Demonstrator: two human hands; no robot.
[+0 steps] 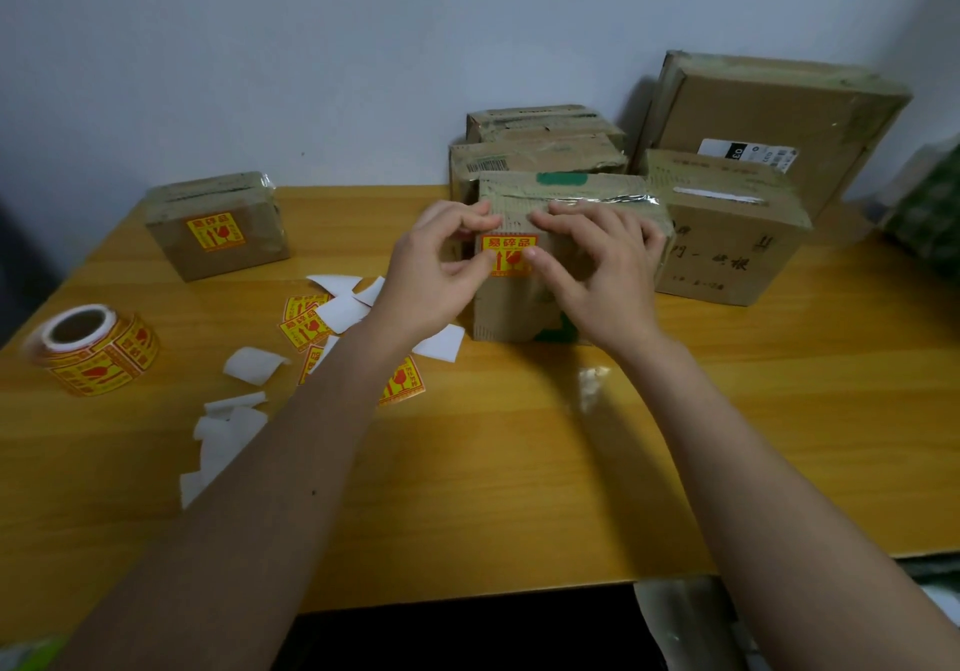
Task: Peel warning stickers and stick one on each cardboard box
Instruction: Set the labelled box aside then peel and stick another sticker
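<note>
A cardboard box stands at the table's middle, a yellow-and-red warning sticker lying on its top face. My left hand touches the sticker's left edge with thumb and fingertips. My right hand rests on the box, its thumb pressing the sticker's right edge. Whether the sticker lies fully flat is hidden by my fingers. At the far left a box carries its own sticker. Several unlabelled boxes are stacked behind and to the right. The sticker roll lies at the left.
Loose stickers and white backing scraps litter the yellow table left of my arms. A crumpled bit of clear film lies near the box. A green patterned object sits at the right edge.
</note>
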